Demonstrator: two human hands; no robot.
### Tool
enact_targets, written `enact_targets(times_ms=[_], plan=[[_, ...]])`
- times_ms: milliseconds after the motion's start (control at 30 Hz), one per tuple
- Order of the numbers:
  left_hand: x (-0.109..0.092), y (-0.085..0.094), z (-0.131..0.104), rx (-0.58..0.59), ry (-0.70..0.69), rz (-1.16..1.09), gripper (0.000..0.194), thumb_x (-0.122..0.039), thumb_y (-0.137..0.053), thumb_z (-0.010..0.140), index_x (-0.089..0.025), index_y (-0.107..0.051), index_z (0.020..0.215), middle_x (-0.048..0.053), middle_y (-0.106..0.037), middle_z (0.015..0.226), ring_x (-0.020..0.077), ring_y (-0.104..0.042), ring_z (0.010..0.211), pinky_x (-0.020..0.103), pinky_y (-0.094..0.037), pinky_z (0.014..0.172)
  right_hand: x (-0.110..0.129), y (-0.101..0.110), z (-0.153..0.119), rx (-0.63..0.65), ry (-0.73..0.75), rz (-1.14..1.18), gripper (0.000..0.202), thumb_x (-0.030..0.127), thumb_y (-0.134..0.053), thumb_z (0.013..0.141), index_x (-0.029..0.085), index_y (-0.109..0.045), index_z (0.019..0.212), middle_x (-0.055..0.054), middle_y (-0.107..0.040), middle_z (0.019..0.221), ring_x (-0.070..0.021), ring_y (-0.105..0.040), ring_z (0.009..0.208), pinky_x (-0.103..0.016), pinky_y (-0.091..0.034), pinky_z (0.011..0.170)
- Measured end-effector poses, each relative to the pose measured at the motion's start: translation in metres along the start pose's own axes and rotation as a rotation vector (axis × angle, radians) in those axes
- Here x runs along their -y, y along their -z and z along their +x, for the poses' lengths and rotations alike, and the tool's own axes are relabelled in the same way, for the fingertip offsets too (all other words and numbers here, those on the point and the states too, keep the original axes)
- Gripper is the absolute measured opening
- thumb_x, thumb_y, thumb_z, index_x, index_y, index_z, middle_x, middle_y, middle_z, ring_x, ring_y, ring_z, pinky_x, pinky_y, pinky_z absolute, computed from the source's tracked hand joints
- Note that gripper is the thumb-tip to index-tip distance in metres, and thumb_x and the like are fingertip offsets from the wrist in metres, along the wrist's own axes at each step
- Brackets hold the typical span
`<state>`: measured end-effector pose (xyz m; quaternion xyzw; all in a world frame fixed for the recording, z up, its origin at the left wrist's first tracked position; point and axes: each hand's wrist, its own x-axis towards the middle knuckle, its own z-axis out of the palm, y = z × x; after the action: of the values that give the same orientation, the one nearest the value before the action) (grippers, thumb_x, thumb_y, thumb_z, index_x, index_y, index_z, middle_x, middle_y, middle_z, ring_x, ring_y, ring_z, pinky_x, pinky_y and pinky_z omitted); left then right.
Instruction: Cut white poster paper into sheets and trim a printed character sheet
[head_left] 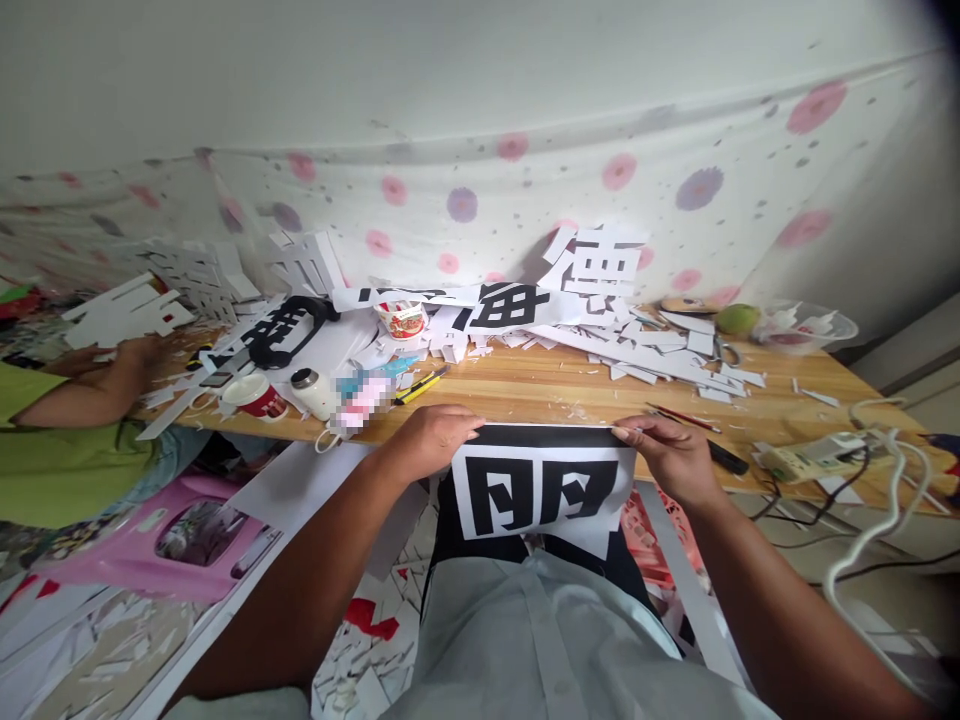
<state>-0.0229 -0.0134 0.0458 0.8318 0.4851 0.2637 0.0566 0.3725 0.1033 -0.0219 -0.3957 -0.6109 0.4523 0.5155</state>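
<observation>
A white paper sheet (540,512) printed with a large black character hangs at the table's front edge, over my lap. My left hand (439,437) pinches its upper left corner, and my right hand (671,455) pinches the upper right corner. Between them the sheet's top edge is stretched straight, with a black bar along it. Just beyond my left hand lies a yellow utility knife (421,386). Close to my right hand, a red pencil-like stick (684,418) and a dark narrow object (726,458) rest on the wood.
White offcuts (675,355) litter the back of the table (517,385). A cup (255,396), a bottle (311,392) and a noodle tub (403,320) stand left. Cables trail from a power strip (814,455). A co-worker's arm (90,395) and a pink stool (161,535) are at left.
</observation>
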Motion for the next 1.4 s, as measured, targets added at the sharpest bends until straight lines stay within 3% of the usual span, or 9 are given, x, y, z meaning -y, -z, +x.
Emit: enact_targets(times_ms=[67,200,400,667,833,1033,1133,1233,1400], plan=[[-0.01,-0.008,0.003,-0.042,0.025,0.108,0.026,-0.038,-0.061,0.109,-0.024,-0.083,0.111,0.008,-0.082,0.106,0.0225,-0.076,0.1,0.035,-0.058,0.094,0.002,-0.001,-0.001,0.005,0.008,0.012,0.022,0.044,-0.097,0.074,0.025,-0.087,0.081,-0.006,-0.083,0.088,-0.0218,-0.074,0.081,-0.032,-0.061,0.076],[-0.03,-0.027,0.01,-0.119,0.17,0.37,0.041,-0.046,-0.061,0.109,-0.02,-0.074,0.081,0.007,-0.075,0.078,0.0208,-0.069,0.077,0.032,-0.051,0.077,0.005,-0.002,-0.003,0.006,0.012,0.016,0.021,0.043,-0.096,0.075,0.025,-0.087,0.082,-0.006,-0.083,0.086,-0.0214,-0.073,0.079,-0.032,-0.06,0.073],[-0.034,-0.038,0.017,-0.091,0.234,0.475,0.038,-0.047,-0.06,0.11,-0.021,-0.071,0.084,0.005,-0.074,0.074,0.0191,-0.066,0.069,0.03,-0.038,0.065,0.005,0.0,-0.003,0.008,0.008,0.011,0.021,0.043,-0.096,0.076,0.026,-0.088,0.084,-0.006,-0.083,0.086,-0.0213,-0.073,0.078,-0.033,-0.059,0.074],[-0.029,-0.037,0.02,0.007,0.193,0.528,0.037,-0.052,-0.052,0.112,-0.028,-0.077,0.101,0.001,-0.075,0.076,0.0186,-0.067,0.071,0.029,-0.036,0.064,0.01,-0.002,-0.002,0.011,0.026,0.027,0.024,0.046,-0.096,0.074,0.025,-0.087,0.082,-0.006,-0.082,0.083,-0.0214,-0.074,0.075,-0.033,-0.06,0.073],[-0.029,-0.032,0.024,0.066,0.21,0.47,0.039,-0.051,-0.051,0.113,-0.028,-0.079,0.097,0.002,-0.078,0.081,0.0191,-0.07,0.074,0.029,-0.041,0.067,0.013,-0.005,-0.001,0.001,0.021,0.029,0.022,0.045,-0.096,0.072,0.026,-0.087,0.079,-0.006,-0.083,0.083,-0.021,-0.074,0.075,-0.032,-0.06,0.071],[-0.029,-0.025,0.033,0.134,0.197,0.262,0.033,-0.035,-0.056,0.111,-0.022,-0.077,0.09,0.006,-0.082,0.09,0.0222,-0.076,0.082,0.031,-0.05,0.073,0.013,-0.006,0.001,-0.003,0.005,0.031,0.021,0.043,-0.096,0.071,0.026,-0.087,0.078,-0.006,-0.083,0.084,-0.0219,-0.075,0.077,-0.033,-0.062,0.073],[-0.026,-0.024,0.034,0.134,0.214,0.122,0.026,-0.028,-0.056,0.109,-0.026,-0.082,0.107,0.004,-0.085,0.099,0.023,-0.08,0.089,0.031,-0.056,0.079,0.012,-0.006,0.002,-0.002,0.001,0.031,0.022,0.044,-0.096,0.071,0.026,-0.087,0.079,-0.006,-0.084,0.085,-0.0217,-0.075,0.077,-0.033,-0.062,0.073],[-0.023,-0.024,0.034,0.113,0.197,0.022,0.034,-0.022,-0.057,0.106,-0.032,-0.08,0.129,0.001,-0.086,0.114,0.0223,-0.081,0.103,0.032,-0.06,0.09,0.012,-0.006,0.002,0.003,0.005,0.035,0.024,0.045,-0.096,0.071,0.025,-0.086,0.079,-0.006,-0.083,0.085,-0.0216,-0.075,0.077,-0.033,-0.062,0.074],[-0.026,-0.023,0.039,0.095,0.154,0.004,0.033,-0.02,-0.057,0.104,-0.03,-0.084,0.121,0.003,-0.086,0.112,0.0229,-0.08,0.104,0.032,-0.06,0.091,0.012,-0.006,0.002,0.013,0.011,0.033,0.025,0.047,-0.097,0.072,0.025,-0.086,0.079,-0.005,-0.083,0.085,-0.0213,-0.075,0.078,-0.033,-0.061,0.074]])
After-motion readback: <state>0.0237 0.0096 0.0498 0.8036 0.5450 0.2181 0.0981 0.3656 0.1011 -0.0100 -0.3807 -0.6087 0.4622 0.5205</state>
